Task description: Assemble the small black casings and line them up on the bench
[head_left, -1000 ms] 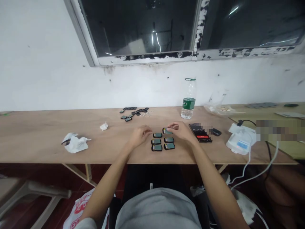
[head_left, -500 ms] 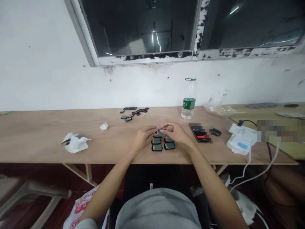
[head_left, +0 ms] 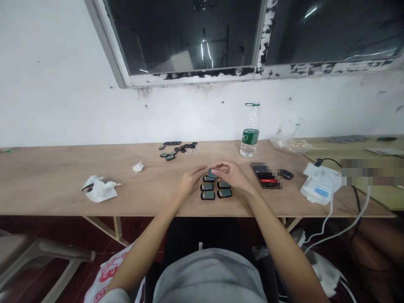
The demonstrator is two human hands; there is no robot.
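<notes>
Between the fingertips of both hands is a small black-edged piece with a grey-green panel [head_left: 212,173], tilted just above the table. My right hand [head_left: 232,174] pinches it, thumb across its face. My left hand [head_left: 191,180] closes on its left side, fingers together and pointing right. Similar black-rimmed pieces lie flat beneath and in front of the hands in two short columns, among them a front left one [head_left: 207,195] and a front right one [head_left: 224,193]. The fingers partly cover the farther pieces.
More black pieces [head_left: 170,158] lie toward the wall, beside small white bits [head_left: 193,150]. A water bottle [head_left: 249,143] stands behind the right hand. Rightward are a phone [head_left: 261,174], a black oval object [head_left: 286,174] and a white cabled box [head_left: 318,185]. Crumpled tissues [head_left: 102,190] lie left.
The held piece has tilted and shifted slightly between the fingers, showing more of the piece lying under it. Both hands stay in nearly the same place.
</notes>
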